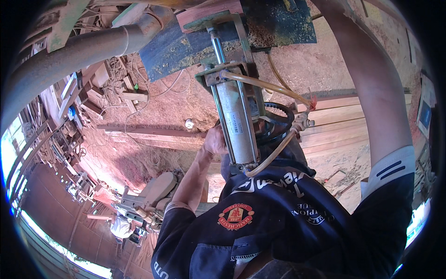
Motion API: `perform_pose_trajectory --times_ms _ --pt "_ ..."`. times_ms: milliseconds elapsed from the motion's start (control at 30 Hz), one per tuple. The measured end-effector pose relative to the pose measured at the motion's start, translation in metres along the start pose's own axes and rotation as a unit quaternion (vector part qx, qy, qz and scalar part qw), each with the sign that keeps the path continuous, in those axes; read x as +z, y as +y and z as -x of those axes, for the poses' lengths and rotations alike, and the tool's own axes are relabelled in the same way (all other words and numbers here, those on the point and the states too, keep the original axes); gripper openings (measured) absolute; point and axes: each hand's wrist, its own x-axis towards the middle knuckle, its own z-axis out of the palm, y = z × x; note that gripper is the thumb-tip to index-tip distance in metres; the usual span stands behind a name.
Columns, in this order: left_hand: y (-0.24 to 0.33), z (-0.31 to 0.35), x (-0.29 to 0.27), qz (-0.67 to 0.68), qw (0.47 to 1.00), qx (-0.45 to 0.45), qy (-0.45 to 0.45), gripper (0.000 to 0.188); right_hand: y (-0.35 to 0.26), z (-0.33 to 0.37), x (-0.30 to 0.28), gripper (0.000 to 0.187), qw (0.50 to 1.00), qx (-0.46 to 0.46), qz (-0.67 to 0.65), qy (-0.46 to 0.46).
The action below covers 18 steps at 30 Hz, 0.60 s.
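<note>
A silver pneumatic cylinder (240, 128) with steel tie rods stands in front of my torso. Its shiny piston rod (217, 47) reaches up to a worn red-and-green block (209, 18). Close against the cylinder's left side is my left hand (215, 141), fingers curled in; their tips and whatever they grip are hidden behind it. A yellowish air hose (274, 87) runs from the cylinder toward a small valve fitting (303, 123). My right forearm stretches up past the top edge, and the hand is out of the picture. Sawdust covers parts of the dark metal table (160, 56).
A thick rusty pipe (83, 49) crosses the upper left. Wood offcuts (95, 95) and loose cables lie beyond it. Long boards (339, 125) lie on the floor at right, a beam (158, 135) at left. Another person (122, 227) is near machinery at lower left.
</note>
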Motion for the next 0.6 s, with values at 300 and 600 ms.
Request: perform_pose_trajectory --times_ms 300,600 --pt "-0.008 0.001 0.004 0.034 0.998 -0.046 -0.009 0.061 0.010 0.001 0.009 0.114 0.998 -0.049 -0.010 0.033" --pt "0.026 -0.003 0.000 -0.173 0.983 0.063 0.003 0.059 0.026 -0.001 0.024 0.112 0.998 -0.049 -0.035 0.033"
